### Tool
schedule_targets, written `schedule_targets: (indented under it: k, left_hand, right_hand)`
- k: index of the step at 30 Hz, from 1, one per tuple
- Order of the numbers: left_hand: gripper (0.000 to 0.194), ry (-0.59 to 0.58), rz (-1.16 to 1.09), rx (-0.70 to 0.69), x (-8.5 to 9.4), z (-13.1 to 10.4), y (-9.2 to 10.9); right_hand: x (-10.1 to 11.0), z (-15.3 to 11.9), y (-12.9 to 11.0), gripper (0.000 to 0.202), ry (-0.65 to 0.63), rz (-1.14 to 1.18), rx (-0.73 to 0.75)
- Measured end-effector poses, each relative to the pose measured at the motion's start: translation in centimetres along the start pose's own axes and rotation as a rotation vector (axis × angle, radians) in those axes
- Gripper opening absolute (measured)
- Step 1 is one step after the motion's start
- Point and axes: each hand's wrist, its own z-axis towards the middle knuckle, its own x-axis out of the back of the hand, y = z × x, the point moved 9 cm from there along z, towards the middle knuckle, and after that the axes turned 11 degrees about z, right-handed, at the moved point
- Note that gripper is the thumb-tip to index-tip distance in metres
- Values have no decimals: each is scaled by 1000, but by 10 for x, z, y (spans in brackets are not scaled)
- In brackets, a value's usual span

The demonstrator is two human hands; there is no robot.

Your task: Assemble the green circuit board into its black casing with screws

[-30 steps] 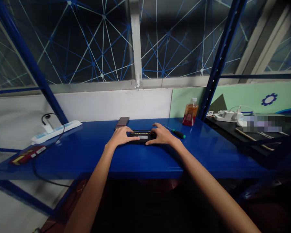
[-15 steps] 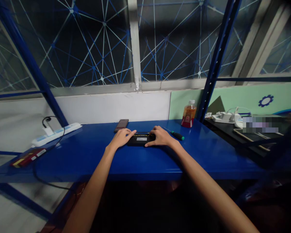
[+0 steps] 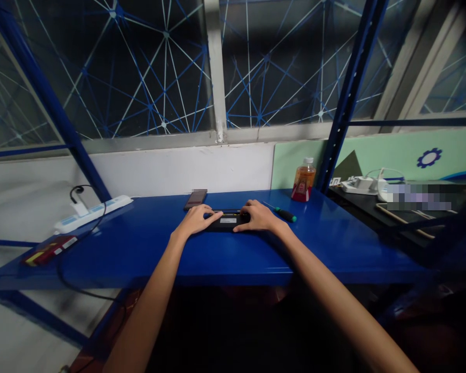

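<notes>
On the smooth blue counter [image 3: 233,256], an oblong black case [image 3: 227,227] lies with its long axis running left to right, left hand [image 3: 195,220] and right hand [image 3: 257,216] grasping its opposite ends, while a clear plastic bottle [image 3: 303,181] holding amber liquid stands upright beyond, to the right.

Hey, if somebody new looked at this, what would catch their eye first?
Probably the window panes across the top, crossed by blue and white lines. Next, the bright blue table below, where the left hand and right hand are at opposite ends of a black device. The amber-and-red bottle stands out toward the table's back right.
</notes>
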Motion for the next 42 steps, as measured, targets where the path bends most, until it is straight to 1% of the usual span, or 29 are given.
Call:
schedule_targets:
  k: [8, 10, 14, 17, 20, 25, 34, 42]
  left_hand:
    - [63, -1, -47, 18, -2, 1, -3]
    - [64, -1, -57, 22, 0, 0, -2]
    - [64, -38, -87, 40, 1, -2, 1]
    - [66, -40, -71, 46, 2, -2, 3]
    - [64, -44, -47, 39, -2, -1, 4]
    - [63, -59, -23, 50, -11, 1, 2]
    - [70, -127, -9, 75, -14, -2, 4]
    - [64, -172, 6, 86, -21, -2, 4]
  right_hand:
    - [0, 0, 1, 77, -6, -29, -21]
    - [1, 0, 0, 77, -3, -37, -21]
    - [2, -1, 0, 77, -16, -59, -29]
    - [3, 0, 0, 75, -21, -75, -35]
    - [3, 0, 2, 73, -25, -84, -42]
    - [2, 0, 3, 73, -21, -74, -10]
    - [7, -3, 0, 75, -40, -36, -24]
    - [7, -3, 3, 74, -70, -6, -44]
